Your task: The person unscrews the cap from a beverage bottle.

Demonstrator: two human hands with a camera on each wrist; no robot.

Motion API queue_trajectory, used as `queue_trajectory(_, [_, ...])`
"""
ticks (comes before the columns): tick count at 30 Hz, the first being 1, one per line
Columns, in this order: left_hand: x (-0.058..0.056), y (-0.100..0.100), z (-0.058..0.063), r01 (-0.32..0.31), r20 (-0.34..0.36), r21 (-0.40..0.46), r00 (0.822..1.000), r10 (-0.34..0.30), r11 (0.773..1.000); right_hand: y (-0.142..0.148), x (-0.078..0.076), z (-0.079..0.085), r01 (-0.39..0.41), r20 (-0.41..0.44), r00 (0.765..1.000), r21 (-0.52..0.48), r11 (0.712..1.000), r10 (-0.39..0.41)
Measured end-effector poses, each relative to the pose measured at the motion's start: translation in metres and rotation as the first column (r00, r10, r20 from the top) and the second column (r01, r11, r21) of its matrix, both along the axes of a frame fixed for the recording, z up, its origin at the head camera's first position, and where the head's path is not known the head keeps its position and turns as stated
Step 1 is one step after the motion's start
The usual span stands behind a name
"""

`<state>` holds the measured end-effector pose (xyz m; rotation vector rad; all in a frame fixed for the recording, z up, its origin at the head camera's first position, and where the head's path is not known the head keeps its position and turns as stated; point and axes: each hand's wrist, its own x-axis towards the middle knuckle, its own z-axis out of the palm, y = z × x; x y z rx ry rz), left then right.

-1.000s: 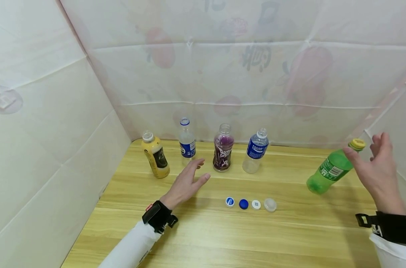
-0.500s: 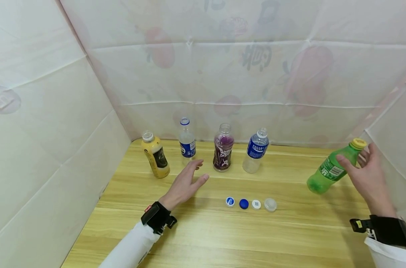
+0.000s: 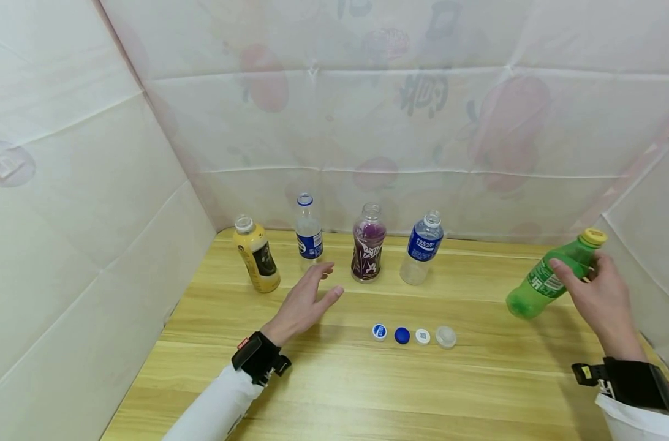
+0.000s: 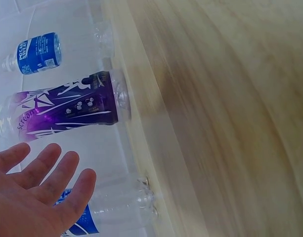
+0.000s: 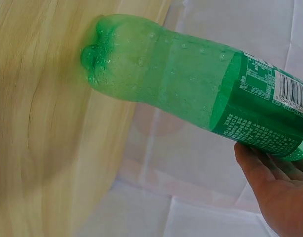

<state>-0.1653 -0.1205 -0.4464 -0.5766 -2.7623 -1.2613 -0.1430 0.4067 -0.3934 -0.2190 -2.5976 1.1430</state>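
A green soda bottle (image 3: 549, 275) with a yellow cap stands at the table's right side. My right hand (image 3: 601, 297) is at its upper part, thumb across the front and fingers reaching behind. In the right wrist view the bottle's foot is on the wood, and the little finger of my right hand (image 5: 275, 192) lies nearly straight at the label's edge. My left hand (image 3: 304, 306) hovers over the table with fingers extended, holding nothing. Nearest to it are a clear bottle with a blue label (image 3: 309, 242) and a purple-labelled bottle (image 3: 367, 245).
A yellow bottle (image 3: 259, 260) and another blue-labelled bottle (image 3: 423, 245) complete the uncapped back row. In front lie a blue-and-white cap (image 3: 379, 332), a blue cap (image 3: 402, 335), a white cap (image 3: 422, 336) and a translucent cap (image 3: 445, 337). White sheets (image 3: 334, 135) enclose the table.
My right hand has moved left and in around the green bottle, its thumb now lying over the front. The bottle and my left hand have hardly moved.
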Motion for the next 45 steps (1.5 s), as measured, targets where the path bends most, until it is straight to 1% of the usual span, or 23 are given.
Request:
queue_trajectory(4, [0.000, -0.001, 0.001, -0.001, 0.003, -0.001, 1.000, 0.001, 1.000, 0.000, 0.002, 0.003, 0.019, -0.008, 1.000, 0.026, 0.999, -0.019])
queue_trajectory(8, [0.000, -0.001, 0.002, -0.001, 0.004, -0.001, 1.000, 0.001, 1.000, -0.002, 0.003, 0.006, 0.046, -0.024, 0.999, 0.001, 0.999, -0.046])
queue_trajectory(12, [-0.001, -0.001, 0.003, -0.003, 0.005, -0.007, 1.000, 0.003, 1.000, -0.006, 0.004, 0.010, 0.050, -0.068, 0.996, -0.031, 0.998, -0.052])
queue_trajectory(18, [-0.002, 0.000, 0.004, -0.004, -0.005, -0.012, 1.000, 0.004, 1.000, -0.016, 0.010, 0.018, 0.023, -0.128, 0.991, -0.084, 0.996, -0.034])
queue_trajectory(20, [-0.002, 0.000, 0.005, -0.003, -0.013, -0.014, 1.000, 0.003, 1.000, -0.020, 0.012, 0.020, -0.004, -0.143, 0.990, -0.123, 0.992, -0.013])
queue_trajectory(21, [-0.002, 0.001, 0.005, -0.002, -0.016, -0.016, 1.000, 0.002, 1.000, -0.022, 0.013, 0.021, -0.031, -0.155, 0.988, -0.171, 0.985, 0.004])
queue_trajectory(22, [-0.002, 0.001, 0.006, -0.001, -0.019, -0.017, 1.000, 0.001, 1.000, -0.024, 0.013, 0.021, -0.067, -0.170, 0.985, -0.231, 0.971, 0.028])
queue_trajectory(23, [-0.002, 0.001, 0.006, 0.000, -0.022, -0.019, 1.000, 0.000, 1.000, -0.027, 0.014, 0.021, -0.107, -0.192, 0.980, -0.301, 0.948, 0.050])
queue_trajectory(24, [-0.002, 0.002, 0.007, 0.002, -0.026, -0.019, 1.000, -0.003, 1.000, -0.030, 0.014, 0.021, -0.154, -0.221, 0.973, -0.376, 0.914, 0.073])
queue_trajectory(25, [-0.003, 0.002, 0.007, 0.005, -0.028, -0.019, 1.000, -0.006, 1.000, -0.033, 0.014, 0.021, -0.201, -0.251, 0.963, -0.443, 0.874, 0.094])
queue_trajectory(27, [-0.003, 0.003, 0.008, 0.010, -0.033, -0.017, 0.999, -0.011, 1.000, -0.040, 0.014, 0.021, -0.283, -0.307, 0.944, -0.557, 0.781, 0.123])
queue_trajectory(28, [-0.003, 0.003, 0.008, 0.013, -0.034, -0.016, 0.999, -0.013, 1.000, -0.044, 0.014, 0.020, -0.312, -0.327, 0.935, -0.584, 0.749, 0.135])
queue_trajectory(29, [-0.003, 0.003, 0.008, 0.016, -0.035, -0.014, 0.999, -0.016, 1.000, -0.048, 0.015, 0.020, -0.333, -0.340, 0.929, -0.603, 0.725, 0.144])
queue_trajectory(30, [-0.003, 0.003, 0.008, 0.020, -0.037, -0.011, 0.999, -0.020, 1.000, -0.052, 0.015, 0.020, -0.345, -0.347, 0.926, -0.612, 0.711, 0.150])
queue_trajectory(31, [-0.003, 0.004, 0.009, 0.021, -0.037, -0.011, 0.999, -0.022, 1.000, -0.055, 0.015, 0.020, -0.350, -0.349, 0.924, -0.616, 0.706, 0.155])
queue_trajectory(33, [-0.003, 0.005, 0.009, 0.023, -0.039, -0.008, 0.999, -0.023, 1.000, -0.062, 0.016, 0.021, -0.350, -0.342, 0.926, -0.622, 0.701, 0.159])
queue_trajectory(37, [-0.002, 0.008, 0.010, 0.024, -0.038, -0.002, 0.999, -0.024, 1.000, -0.076, 0.017, 0.023, -0.354, -0.330, 0.928, -0.645, 0.677, 0.170])
queue_trajectory(38, [-0.001, 0.008, 0.010, 0.024, -0.034, -0.002, 0.999, -0.024, 1.000, -0.079, 0.017, 0.023, -0.351, -0.324, 0.930, -0.647, 0.677, 0.172])
queue_trajectory(41, [0.001, 0.010, 0.010, 0.031, -0.023, -0.007, 0.999, -0.032, 0.999, -0.089, 0.018, 0.022, -0.361, -0.322, 0.929, -0.666, 0.653, 0.185])
queue_trajectory(42, [0.001, 0.011, 0.010, 0.035, -0.023, -0.011, 0.999, -0.035, 0.999, -0.093, 0.018, 0.021, -0.366, -0.326, 0.927, -0.676, 0.639, 0.186])
queue_trajectory(45, [0.002, 0.012, 0.010, 0.039, -0.023, -0.018, 0.999, -0.039, 0.999, -0.102, 0.019, 0.020, -0.384, -0.334, 0.921, -0.692, 0.611, 0.200])
